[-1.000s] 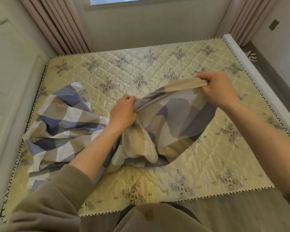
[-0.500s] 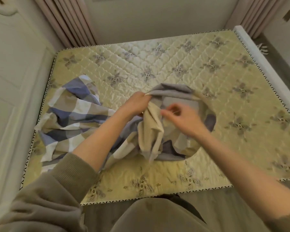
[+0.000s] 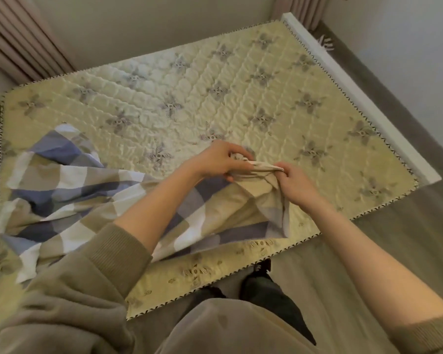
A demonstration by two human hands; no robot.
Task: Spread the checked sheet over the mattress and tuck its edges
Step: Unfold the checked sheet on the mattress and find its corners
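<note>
Sheet [image 3: 69, 190], checked, lies bunched over near-left of mattress [image 3: 215, 85]; far & right parts bare. L hand [image 3: 215, 162] fingers curled round a gathered edge mid-bed; R hand [image 3: 296, 185] just beside, pinching same edge. Risk: if that's the wrong edge, sheet twists & spreads crooked. No containers in view.
</note>
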